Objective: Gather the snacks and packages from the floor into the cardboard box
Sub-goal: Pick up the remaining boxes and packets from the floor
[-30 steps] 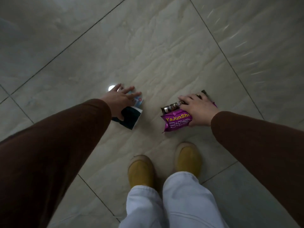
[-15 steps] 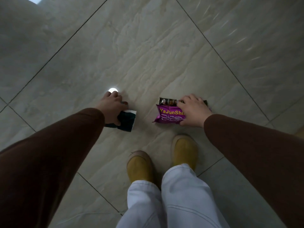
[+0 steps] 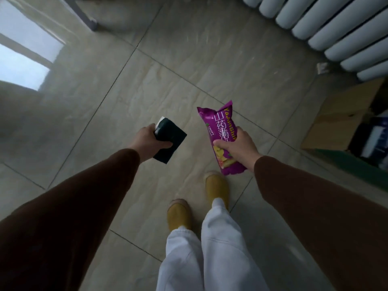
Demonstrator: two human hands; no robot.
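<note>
My left hand [image 3: 147,142] grips a small dark green packet [image 3: 170,142] with a white end, held above the tiled floor. A long purple snack bag [image 3: 219,127] with yellow and white lettering is held upright in my right hand [image 3: 239,147]. The open cardboard box [image 3: 340,116] stands at the right edge of the view, to the right of my right hand, with dark and white items inside. Both hands are in the air, apart from each other, over my yellow shoes [image 3: 216,185].
A white ribbed radiator [image 3: 327,28] runs along the top right, just beyond the box. A green strip [image 3: 354,166] lies below the box. A bright window reflection [image 3: 23,59] is on the floor at left, and a grey furniture leg [image 3: 84,15] stands at the top.
Both hands have lifted their packets off the floor. The view has risen and swung, so the radiator and the cardboard box now show at right.
</note>
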